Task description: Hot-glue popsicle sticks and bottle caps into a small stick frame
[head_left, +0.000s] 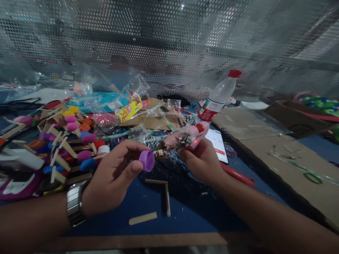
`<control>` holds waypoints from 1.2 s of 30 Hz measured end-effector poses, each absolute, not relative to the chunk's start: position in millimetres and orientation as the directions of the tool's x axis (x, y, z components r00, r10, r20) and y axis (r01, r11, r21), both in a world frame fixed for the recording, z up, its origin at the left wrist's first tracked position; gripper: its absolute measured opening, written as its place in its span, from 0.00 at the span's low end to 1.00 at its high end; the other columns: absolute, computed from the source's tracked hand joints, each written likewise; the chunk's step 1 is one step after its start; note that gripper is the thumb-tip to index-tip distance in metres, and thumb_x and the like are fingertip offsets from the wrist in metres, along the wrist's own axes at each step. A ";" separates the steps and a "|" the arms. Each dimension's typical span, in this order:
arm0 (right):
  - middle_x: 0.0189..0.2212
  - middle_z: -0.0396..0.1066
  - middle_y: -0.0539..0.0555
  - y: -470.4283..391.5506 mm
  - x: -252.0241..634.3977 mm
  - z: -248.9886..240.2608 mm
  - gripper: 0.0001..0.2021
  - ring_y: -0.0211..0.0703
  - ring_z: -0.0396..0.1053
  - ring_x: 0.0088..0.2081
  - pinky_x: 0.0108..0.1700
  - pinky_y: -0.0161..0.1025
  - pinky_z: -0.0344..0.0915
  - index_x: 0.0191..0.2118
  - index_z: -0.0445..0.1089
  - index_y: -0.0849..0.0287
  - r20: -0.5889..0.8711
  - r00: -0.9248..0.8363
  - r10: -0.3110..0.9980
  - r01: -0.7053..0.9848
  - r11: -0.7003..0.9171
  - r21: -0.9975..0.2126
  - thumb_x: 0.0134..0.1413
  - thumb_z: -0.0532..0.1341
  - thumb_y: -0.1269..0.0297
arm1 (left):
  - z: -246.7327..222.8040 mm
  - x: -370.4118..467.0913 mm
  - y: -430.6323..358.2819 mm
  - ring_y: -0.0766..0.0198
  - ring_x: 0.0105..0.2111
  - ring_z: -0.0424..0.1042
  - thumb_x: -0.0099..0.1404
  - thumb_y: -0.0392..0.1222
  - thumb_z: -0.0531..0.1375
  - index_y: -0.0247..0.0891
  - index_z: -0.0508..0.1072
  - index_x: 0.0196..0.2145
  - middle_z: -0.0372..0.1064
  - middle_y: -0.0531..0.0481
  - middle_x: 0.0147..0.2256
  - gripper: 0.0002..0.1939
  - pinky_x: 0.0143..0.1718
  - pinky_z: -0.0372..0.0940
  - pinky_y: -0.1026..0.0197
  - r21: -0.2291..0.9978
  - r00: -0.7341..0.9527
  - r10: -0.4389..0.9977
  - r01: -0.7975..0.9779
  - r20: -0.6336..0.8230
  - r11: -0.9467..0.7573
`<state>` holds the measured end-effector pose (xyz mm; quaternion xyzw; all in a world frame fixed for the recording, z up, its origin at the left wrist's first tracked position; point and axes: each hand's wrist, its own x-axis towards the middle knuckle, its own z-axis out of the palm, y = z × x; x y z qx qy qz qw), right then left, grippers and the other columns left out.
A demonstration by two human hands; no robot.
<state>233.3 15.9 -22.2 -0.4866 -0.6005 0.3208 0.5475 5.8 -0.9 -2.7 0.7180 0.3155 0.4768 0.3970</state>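
Observation:
Between the thumb and fingers of my left hand [113, 176] is a purple bottle cap [147, 161], its hollow side turned to the right. My right hand [202, 160] grips a pink hot glue gun [182, 137] whose front is wrapped in dirty, ragged material. The gun's dark nozzle points left and meets the cap's upper rim or lies just beside it; I cannot tell which. Below the hands, two wooden sticks joined at a corner [167, 197] lie on the blue table [196, 218]. A loose popsicle stick [143, 218] rests near the front edge.
At left lies a heap of stick pieces with coloured caps [71, 141]. A plastic bottle with a red cap [218, 95] stands behind the right hand, near a lit phone [215, 143]. Cardboard [288, 169] covers the right side. Perforated metal [159, 46] rises at the back.

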 end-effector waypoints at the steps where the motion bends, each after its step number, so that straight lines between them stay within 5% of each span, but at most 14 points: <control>1: 0.16 0.52 0.42 15.8 233.3 -22.4 0.08 0.31 0.48 0.18 0.19 0.33 0.50 0.22 0.57 0.54 0.343 0.073 0.936 0.236 0.318 -0.918 0.38 0.59 0.69 | -2.9 5.6 -0.9 0.62 0.33 0.74 0.70 0.55 0.58 0.40 0.74 0.45 0.75 0.46 0.35 0.17 0.32 0.68 0.63 0.870 0.346 0.832 0.076 0.435 -0.486; 36: 0.14 0.53 0.42 10.9 229.2 -19.5 0.08 0.31 0.48 0.17 0.18 0.32 0.48 0.20 0.57 0.54 0.342 0.046 0.939 0.182 0.328 -0.927 0.38 0.59 0.69 | -5.2 5.1 -1.1 0.63 0.32 0.73 0.70 0.53 0.60 0.40 0.73 0.45 0.75 0.48 0.35 0.14 0.32 0.67 0.64 0.880 0.376 0.840 0.113 0.391 -0.461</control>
